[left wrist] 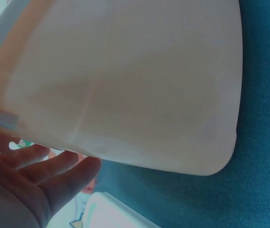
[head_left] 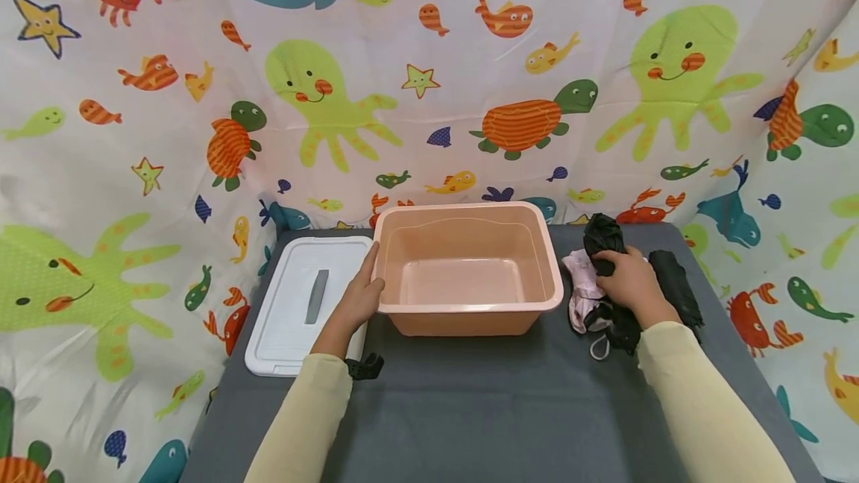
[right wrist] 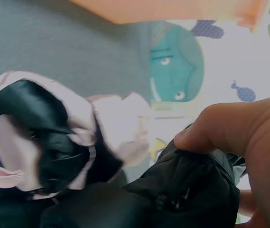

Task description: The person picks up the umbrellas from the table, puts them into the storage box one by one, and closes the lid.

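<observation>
A peach plastic basin (head_left: 463,308) stands in the middle of the table, with nothing inside it. My left hand (head_left: 361,293) touches its left rim. In the left wrist view, the fingers (left wrist: 73,180) lie nearly straight against the basin's pale outer wall (left wrist: 149,95). On the right, my right hand (head_left: 634,285) pinches the gathered top of a black folded umbrella (head_left: 600,233). The right wrist view shows its crumpled thin fabric (right wrist: 187,185) under the thumb. Beside it lies a pink umbrella (head_left: 582,282) with black inner folds and a strap loop.
A white lid (head_left: 282,319) with a grey handle (head_left: 317,297) lies left of the basin. Another black rolled bundle (head_left: 674,289) rests right of my right hand. A grey cloth (head_left: 470,408) covers the table, and a printed sea-animal curtain (head_left: 416,133) hangs behind it.
</observation>
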`<move>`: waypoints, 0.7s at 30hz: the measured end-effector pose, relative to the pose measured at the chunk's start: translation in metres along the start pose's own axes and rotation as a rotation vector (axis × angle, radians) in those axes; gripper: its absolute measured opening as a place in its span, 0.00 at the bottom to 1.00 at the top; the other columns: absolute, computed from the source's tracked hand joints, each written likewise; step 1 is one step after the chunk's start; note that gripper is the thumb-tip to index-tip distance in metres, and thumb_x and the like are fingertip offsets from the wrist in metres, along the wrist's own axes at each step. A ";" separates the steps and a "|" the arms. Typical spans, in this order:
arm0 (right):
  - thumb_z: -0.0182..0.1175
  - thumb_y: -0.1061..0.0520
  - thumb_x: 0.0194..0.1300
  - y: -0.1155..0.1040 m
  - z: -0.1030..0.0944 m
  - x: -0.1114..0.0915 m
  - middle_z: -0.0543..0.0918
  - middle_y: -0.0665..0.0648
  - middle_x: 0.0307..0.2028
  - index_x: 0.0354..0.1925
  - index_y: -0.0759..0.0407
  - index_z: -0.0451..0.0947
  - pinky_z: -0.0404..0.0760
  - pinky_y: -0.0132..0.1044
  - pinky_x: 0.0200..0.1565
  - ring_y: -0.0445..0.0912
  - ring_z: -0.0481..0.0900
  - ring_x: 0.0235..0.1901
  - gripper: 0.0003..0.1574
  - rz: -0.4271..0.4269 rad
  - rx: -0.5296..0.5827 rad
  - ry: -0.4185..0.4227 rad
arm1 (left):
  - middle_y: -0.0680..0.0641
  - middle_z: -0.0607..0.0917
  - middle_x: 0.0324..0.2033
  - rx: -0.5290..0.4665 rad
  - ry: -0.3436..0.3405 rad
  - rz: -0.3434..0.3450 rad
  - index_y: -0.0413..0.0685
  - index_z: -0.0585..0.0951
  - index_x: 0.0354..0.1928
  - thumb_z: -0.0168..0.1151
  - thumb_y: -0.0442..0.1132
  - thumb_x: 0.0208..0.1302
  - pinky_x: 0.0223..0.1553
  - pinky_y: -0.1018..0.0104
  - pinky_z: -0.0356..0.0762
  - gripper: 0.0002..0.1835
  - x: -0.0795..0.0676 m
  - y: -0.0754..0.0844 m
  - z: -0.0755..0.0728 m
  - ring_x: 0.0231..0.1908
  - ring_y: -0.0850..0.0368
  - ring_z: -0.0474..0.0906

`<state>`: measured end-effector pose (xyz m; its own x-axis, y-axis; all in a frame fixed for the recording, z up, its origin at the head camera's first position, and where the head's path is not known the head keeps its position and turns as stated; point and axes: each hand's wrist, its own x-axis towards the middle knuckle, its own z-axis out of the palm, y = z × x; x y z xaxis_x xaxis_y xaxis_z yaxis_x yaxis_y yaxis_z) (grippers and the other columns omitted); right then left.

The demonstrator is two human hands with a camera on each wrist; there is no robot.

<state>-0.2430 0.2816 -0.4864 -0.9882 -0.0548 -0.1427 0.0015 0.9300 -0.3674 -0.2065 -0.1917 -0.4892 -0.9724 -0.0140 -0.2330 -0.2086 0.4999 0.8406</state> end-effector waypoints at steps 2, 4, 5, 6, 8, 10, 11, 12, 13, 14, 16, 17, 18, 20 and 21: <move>0.58 0.56 0.58 -0.004 -0.006 -0.001 0.55 0.85 0.64 0.62 0.64 0.71 0.56 0.74 0.60 0.79 0.55 0.61 0.32 -0.007 0.013 0.009 | 0.56 0.45 0.77 -0.024 0.000 0.011 0.80 0.41 0.74 0.40 0.39 0.65 0.69 0.40 0.53 0.40 0.000 -0.001 0.000 0.75 0.46 0.50; 0.58 0.56 0.58 -0.009 -0.012 -0.003 0.55 0.85 0.64 0.62 0.63 0.70 0.57 0.74 0.59 0.80 0.56 0.61 0.33 -0.012 0.021 0.017 | 0.57 0.44 0.77 -0.049 -0.003 0.015 0.80 0.42 0.74 0.41 0.38 0.65 0.69 0.40 0.52 0.41 0.000 -0.001 0.000 0.75 0.46 0.48; 0.58 0.56 0.58 -0.011 -0.015 -0.004 0.54 0.85 0.64 0.62 0.63 0.70 0.58 0.74 0.59 0.79 0.56 0.61 0.33 -0.010 0.024 0.020 | 0.57 0.44 0.77 -0.061 -0.005 0.015 0.80 0.42 0.74 0.41 0.38 0.65 0.69 0.40 0.52 0.41 0.000 -0.001 0.001 0.75 0.46 0.47; 0.57 0.56 0.58 -0.014 -0.018 -0.005 0.54 0.85 0.65 0.62 0.63 0.70 0.59 0.74 0.58 0.79 0.56 0.61 0.33 -0.012 0.028 0.023 | 0.57 0.44 0.77 -0.073 -0.006 0.013 0.81 0.42 0.74 0.41 0.38 0.64 0.69 0.40 0.52 0.41 0.001 -0.001 0.001 0.75 0.46 0.46; 0.57 0.56 0.58 -0.020 -0.023 -0.006 0.54 0.84 0.65 0.62 0.62 0.70 0.60 0.74 0.57 0.79 0.57 0.61 0.33 -0.017 0.035 0.035 | 0.58 0.44 0.77 -0.102 -0.003 0.008 0.81 0.43 0.74 0.42 0.37 0.63 0.69 0.41 0.52 0.42 0.001 -0.002 0.002 0.75 0.46 0.46; 0.56 0.56 0.58 -0.026 -0.029 -0.008 0.54 0.83 0.66 0.63 0.61 0.70 0.60 0.74 0.57 0.78 0.56 0.62 0.33 -0.024 0.042 0.037 | 0.59 0.44 0.77 -0.147 0.000 -0.001 0.83 0.44 0.73 0.43 0.36 0.63 0.69 0.42 0.55 0.43 0.001 -0.002 0.004 0.75 0.46 0.47; 0.56 0.56 0.58 -0.029 -0.032 -0.008 0.53 0.83 0.66 0.63 0.61 0.70 0.60 0.74 0.57 0.78 0.56 0.62 0.33 -0.025 0.043 0.038 | 0.59 0.44 0.77 -0.169 0.002 -0.006 0.84 0.45 0.73 0.43 0.35 0.62 0.68 0.43 0.57 0.43 0.002 -0.002 0.004 0.75 0.46 0.47; 0.56 0.56 0.58 -0.033 -0.035 -0.009 0.53 0.83 0.66 0.63 0.60 0.70 0.59 0.75 0.57 0.79 0.55 0.62 0.33 -0.025 0.045 0.036 | 0.60 0.45 0.77 -0.199 0.004 -0.016 0.86 0.46 0.72 0.43 0.35 0.61 0.67 0.44 0.60 0.43 0.002 -0.003 0.005 0.75 0.46 0.49; 0.56 0.56 0.58 -0.036 -0.038 -0.010 0.52 0.83 0.67 0.63 0.60 0.70 0.59 0.75 0.57 0.79 0.55 0.63 0.33 -0.022 0.048 0.032 | 0.60 0.45 0.77 -0.236 0.003 -0.023 0.87 0.47 0.72 0.43 0.34 0.61 0.66 0.45 0.63 0.44 0.002 -0.003 0.006 0.75 0.46 0.50; 0.56 0.56 0.58 -0.039 -0.041 -0.011 0.51 0.83 0.68 0.63 0.60 0.70 0.58 0.76 0.57 0.80 0.54 0.63 0.33 -0.021 0.048 0.027 | 0.60 0.46 0.77 -0.265 0.003 -0.032 0.88 0.49 0.71 0.43 0.34 0.60 0.64 0.46 0.66 0.44 0.003 -0.004 0.007 0.74 0.45 0.52; 0.56 0.55 0.58 -0.047 -0.046 -0.014 0.49 0.82 0.68 0.63 0.59 0.70 0.56 0.77 0.57 0.80 0.53 0.63 0.33 -0.027 0.052 0.020 | 0.59 0.46 0.77 -0.306 0.006 -0.048 0.89 0.51 0.70 0.43 0.33 0.59 0.60 0.47 0.71 0.43 0.003 -0.005 0.009 0.73 0.43 0.56; 0.56 0.55 0.59 -0.051 -0.049 -0.014 0.49 0.82 0.69 0.64 0.59 0.70 0.56 0.77 0.57 0.80 0.53 0.63 0.33 -0.034 0.053 0.021 | 0.58 0.47 0.77 -0.317 0.011 -0.056 0.89 0.52 0.70 0.43 0.33 0.59 0.58 0.48 0.74 0.43 0.003 -0.005 0.009 0.72 0.43 0.57; 0.56 0.55 0.59 -0.055 -0.051 -0.015 0.49 0.81 0.69 0.64 0.58 0.70 0.55 0.77 0.57 0.80 0.53 0.64 0.33 -0.043 0.055 0.022 | 0.57 0.47 0.77 -0.329 0.015 -0.062 0.89 0.53 0.70 0.43 0.33 0.59 0.56 0.48 0.75 0.43 0.003 -0.005 0.009 0.71 0.42 0.59; 0.56 0.55 0.59 -0.063 -0.056 -0.015 0.49 0.81 0.69 0.64 0.57 0.70 0.56 0.77 0.57 0.79 0.53 0.64 0.33 -0.062 0.058 0.026 | 0.56 0.47 0.77 -0.325 0.023 -0.067 0.88 0.54 0.70 0.42 0.34 0.59 0.55 0.49 0.76 0.42 0.004 -0.005 0.010 0.71 0.42 0.60; 0.56 0.55 0.59 -0.066 -0.057 -0.015 0.49 0.80 0.70 0.64 0.57 0.70 0.56 0.77 0.57 0.78 0.53 0.64 0.33 -0.072 0.058 0.029 | 0.56 0.47 0.77 -0.325 0.026 -0.069 0.88 0.54 0.70 0.42 0.34 0.58 0.55 0.49 0.76 0.42 0.004 -0.004 0.010 0.71 0.42 0.60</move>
<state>-0.2367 0.2416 -0.4070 -0.9901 -0.1097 -0.0873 -0.0621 0.9014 -0.4285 -0.2087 -0.1856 -0.4987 -0.9561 -0.0626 -0.2861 -0.2929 0.1949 0.9361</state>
